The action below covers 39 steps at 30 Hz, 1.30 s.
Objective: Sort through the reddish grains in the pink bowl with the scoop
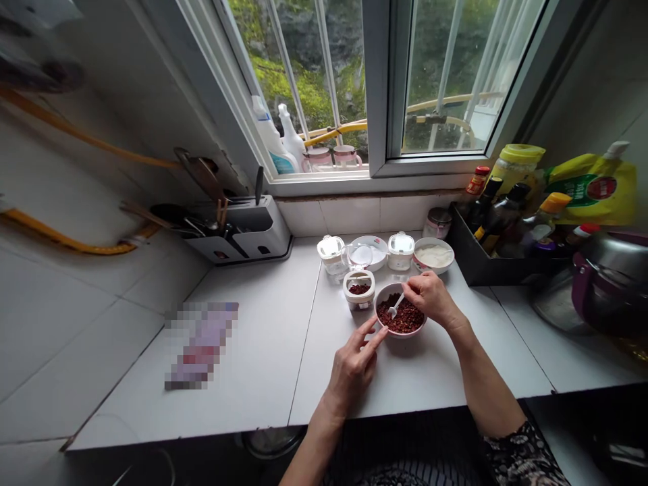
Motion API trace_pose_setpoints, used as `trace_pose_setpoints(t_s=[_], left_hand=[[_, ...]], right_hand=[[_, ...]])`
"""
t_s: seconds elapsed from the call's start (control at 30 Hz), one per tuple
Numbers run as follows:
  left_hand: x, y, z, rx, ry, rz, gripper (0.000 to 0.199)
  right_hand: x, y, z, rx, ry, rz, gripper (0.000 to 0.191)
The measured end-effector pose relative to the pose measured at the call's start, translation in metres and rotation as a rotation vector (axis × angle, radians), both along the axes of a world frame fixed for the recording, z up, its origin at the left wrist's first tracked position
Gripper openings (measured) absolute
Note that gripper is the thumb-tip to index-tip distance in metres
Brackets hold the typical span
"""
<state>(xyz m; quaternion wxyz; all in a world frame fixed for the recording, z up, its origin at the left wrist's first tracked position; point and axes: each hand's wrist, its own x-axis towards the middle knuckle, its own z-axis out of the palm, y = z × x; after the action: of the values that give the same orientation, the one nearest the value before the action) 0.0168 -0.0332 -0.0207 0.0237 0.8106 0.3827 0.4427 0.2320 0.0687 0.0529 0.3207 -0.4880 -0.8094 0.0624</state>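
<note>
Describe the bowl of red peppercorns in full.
The bowl is round and shallow, and looks like white ceramic with a faintly pink rim. It sits level on a white counter, beside a small jar. Dark red peppercorns fill it most of the way. A white spoon rests in them, its handle held by the right hand. A fingertip of the left hand reaches the rim at the near left.

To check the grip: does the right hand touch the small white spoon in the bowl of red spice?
Touching. The head view shows the right hand with its fingers closed on the upper end of the white spoon.
</note>
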Motion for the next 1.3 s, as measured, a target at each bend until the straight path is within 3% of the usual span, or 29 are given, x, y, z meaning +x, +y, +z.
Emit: trace_pose_setpoints(t_s=[0.63, 1.3], left_hand=[[0.0009, 0.0001, 0.0027, -0.018, 0.014, 0.0, 0.06], [0.0016, 0.0007, -0.0001, -0.003, 0.003, -0.005, 0.057]], right_hand=[[0.0021, 0.0037, 0.0014, -0.003, 0.099, -0.046, 0.043], [0.0012, 0.0051, 0.0018, -0.33, 0.518, -0.139, 0.044]])
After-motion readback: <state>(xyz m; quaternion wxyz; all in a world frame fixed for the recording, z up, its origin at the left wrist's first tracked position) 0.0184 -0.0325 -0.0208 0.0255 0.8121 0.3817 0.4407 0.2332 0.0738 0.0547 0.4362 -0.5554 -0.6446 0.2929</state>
